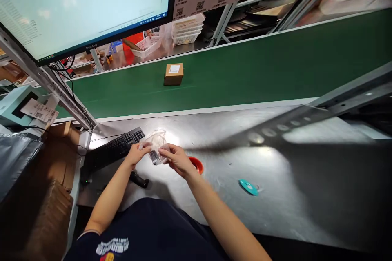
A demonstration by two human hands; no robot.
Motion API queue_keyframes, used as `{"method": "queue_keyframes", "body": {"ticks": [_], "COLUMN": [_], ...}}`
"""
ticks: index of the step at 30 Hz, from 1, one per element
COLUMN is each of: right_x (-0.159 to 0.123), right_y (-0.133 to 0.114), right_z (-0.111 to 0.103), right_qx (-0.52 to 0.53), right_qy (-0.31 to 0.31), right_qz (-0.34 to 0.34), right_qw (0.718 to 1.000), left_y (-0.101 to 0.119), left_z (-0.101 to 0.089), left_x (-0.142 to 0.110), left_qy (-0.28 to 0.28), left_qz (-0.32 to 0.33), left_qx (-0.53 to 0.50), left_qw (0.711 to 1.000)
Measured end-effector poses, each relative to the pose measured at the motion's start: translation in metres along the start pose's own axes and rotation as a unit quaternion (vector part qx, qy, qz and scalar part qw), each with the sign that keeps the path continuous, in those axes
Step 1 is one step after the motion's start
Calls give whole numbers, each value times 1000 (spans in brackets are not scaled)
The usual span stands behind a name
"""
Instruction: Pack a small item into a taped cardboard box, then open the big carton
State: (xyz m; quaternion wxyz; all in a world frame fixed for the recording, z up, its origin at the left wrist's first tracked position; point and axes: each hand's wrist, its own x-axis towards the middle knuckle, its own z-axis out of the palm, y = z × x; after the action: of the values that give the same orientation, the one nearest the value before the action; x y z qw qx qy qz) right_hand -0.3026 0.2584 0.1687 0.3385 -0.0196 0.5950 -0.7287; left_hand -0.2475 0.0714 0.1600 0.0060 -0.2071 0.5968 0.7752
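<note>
Handling the clear plastic bag [157, 138], pinched between left hand [136, 155] and right hand [178, 160], seems underway; the next move likely calls for steady control.

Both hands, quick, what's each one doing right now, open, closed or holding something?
Left hand: closed, pinching the clear plastic bag at its left side.
Right hand: closed, pinching the same bag at its right side.

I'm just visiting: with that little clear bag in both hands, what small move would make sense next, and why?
Probably smooth the clear bag flat: the left hand and right hand both pinch it, its film looks crumpled, and a dark patch near its lower end is too small to make out.
</note>
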Motion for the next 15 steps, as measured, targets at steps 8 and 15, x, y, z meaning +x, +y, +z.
{"method": "queue_keyframes", "body": {"ticks": [8,15], "right_x": [2,-5], "right_y": [14,17], "right_z": [-5,-1], "right_qx": [122,42], "right_qy": [61,49], "right_qz": [48,52], "right_qw": [989,997], "left_y": [-18,34], "left_z": [1,-11], "left_x": [-16,-34], "left_qy": [136,57], "left_qz": [-56,155], "left_qx": [-123,110], "left_qw": [981,980]}}
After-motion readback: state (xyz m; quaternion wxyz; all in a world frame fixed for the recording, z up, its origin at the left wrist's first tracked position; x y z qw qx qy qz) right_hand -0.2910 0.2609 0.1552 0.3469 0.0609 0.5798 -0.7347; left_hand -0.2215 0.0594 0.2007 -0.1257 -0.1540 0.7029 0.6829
